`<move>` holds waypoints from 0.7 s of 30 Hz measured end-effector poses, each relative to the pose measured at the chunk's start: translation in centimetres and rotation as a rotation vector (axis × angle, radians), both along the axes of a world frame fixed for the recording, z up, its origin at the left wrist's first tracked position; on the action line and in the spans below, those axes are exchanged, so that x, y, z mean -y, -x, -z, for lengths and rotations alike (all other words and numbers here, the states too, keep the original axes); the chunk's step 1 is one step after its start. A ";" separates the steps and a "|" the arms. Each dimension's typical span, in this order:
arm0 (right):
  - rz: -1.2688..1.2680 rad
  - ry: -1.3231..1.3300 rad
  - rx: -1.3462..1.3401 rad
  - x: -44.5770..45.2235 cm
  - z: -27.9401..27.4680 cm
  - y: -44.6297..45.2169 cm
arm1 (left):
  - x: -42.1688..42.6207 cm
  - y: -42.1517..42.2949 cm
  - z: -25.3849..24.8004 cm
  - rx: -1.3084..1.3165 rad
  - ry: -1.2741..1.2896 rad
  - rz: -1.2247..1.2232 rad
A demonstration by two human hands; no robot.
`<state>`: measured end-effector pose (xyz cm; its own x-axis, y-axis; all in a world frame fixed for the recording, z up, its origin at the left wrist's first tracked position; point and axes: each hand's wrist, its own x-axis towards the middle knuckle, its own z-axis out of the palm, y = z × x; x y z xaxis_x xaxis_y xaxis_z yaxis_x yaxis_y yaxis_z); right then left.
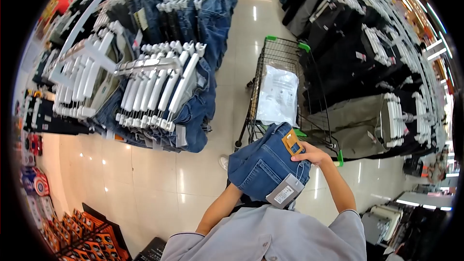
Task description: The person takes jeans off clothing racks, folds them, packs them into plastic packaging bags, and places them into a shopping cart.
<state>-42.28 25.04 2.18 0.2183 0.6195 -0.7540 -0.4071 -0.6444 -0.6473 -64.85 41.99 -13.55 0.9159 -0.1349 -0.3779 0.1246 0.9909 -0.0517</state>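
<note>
Folded blue jeans are held up in front of my chest. My right hand grips their waistband at the right, its thumb on a tan patch. A grey tag with a white barcode label hangs from the lower edge. At the left, my forearm reaches up to the jeans, and my left hand is hidden behind or under them. Just beyond the jeans stands a black wire shopping cart with green corners, holding a white plastic-wrapped package.
Racks of blue jeans on white hangers stand at the left. Dark and khaki trousers hang along the right. Orange-packed goods fill a shelf at lower left. A tiled aisle runs ahead.
</note>
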 end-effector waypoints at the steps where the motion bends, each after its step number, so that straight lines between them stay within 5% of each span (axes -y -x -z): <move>1: 0.066 -0.087 0.027 1.1 0.6 0.3 | 0.2 -0.4 0.4 -0.010 -0.014 0.018; 7: 0.451 -0.138 0.134 5.6 0.0 1.5 | 3.8 -3.8 4.8 -0.144 -0.422 0.006; 8: 0.547 -0.123 0.164 6.3 0.3 1.5 | 3.7 -3.9 4.9 -0.203 -0.331 0.034; 10: 0.677 -0.134 0.136 7.1 1.1 1.7 | 1.8 -6.5 -4.6 -0.277 -0.112 0.123; 13: 0.876 -0.052 0.348 8.1 3.4 1.0 | 3.4 -7.9 -3.2 -0.270 -0.433 0.180; 18: 0.902 -0.108 0.294 12.1 6.9 -2.2 | 3.8 -13.6 -4.4 -0.207 -0.724 0.416; 21: 1.168 -0.210 -0.586 15.2 9.7 -4.7 | 4.3 -15.7 -3.6 -0.192 -0.859 0.482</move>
